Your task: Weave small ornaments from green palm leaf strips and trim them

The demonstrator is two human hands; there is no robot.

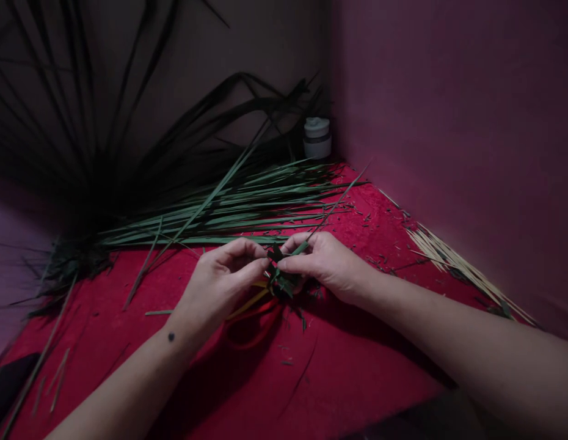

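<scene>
A small dark green bundle of folded leaf pieces [283, 280] is held up between both hands, near the middle of the view. My left hand [231, 269] pinches its left side with thumb and forefinger. On its right side, my right hand [317, 260] is closed, thumb against fingers, with a long thin green leaf strip [336, 205] rising from it to the upper right. Below the hands lie looped orange handles [254, 330], partly hidden by the left hand and the bundle.
Long green leaves [229, 205] lie across the red cloth [357, 360] behind the hands. A white lidded jar [317, 139] stands at the back corner. Pale thin sticks [467, 272] lie along the right wall. Dark fronds [101, 159] spread at the left; scraps dot the cloth.
</scene>
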